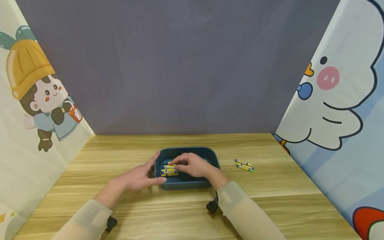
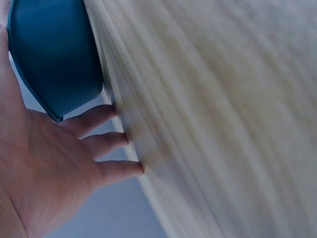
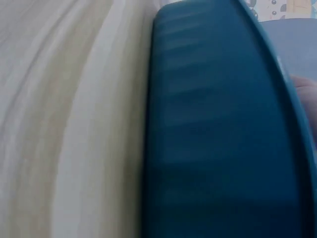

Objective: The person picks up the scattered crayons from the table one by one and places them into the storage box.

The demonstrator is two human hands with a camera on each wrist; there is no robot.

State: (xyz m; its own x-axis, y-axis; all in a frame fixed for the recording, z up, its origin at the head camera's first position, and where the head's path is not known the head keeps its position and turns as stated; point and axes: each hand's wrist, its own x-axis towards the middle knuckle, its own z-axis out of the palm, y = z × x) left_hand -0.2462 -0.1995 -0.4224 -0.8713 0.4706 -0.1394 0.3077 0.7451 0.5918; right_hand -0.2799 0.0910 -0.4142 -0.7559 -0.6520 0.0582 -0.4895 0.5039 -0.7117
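A dark teal plastic box (image 1: 189,185) sits on the table, with several yellow-and-blue crayons (image 1: 169,174) lying side by side in its left end. My right hand (image 1: 195,165) reaches over the front rim into it. Thumb and forefinger pinch one of these crayons, partly hidden by the fingers. Around the box's left end, my left hand (image 1: 139,176) is spread, thumb by the front corner and forefinger by the back one. The left wrist view shows straight fingers (image 2: 121,169) touching the tabletop beside the box (image 2: 57,59). In the right wrist view the box wall (image 3: 218,129) hides most of the right hand.
Several more crayons (image 1: 244,165) lie together on the wooden table (image 1: 240,206), right of the box. A grey panel (image 1: 186,66) rises behind the table. Printed cartoon sheets flank it: a figure with a yellow hat (image 1: 33,63) left, a white bird (image 1: 345,80) right.
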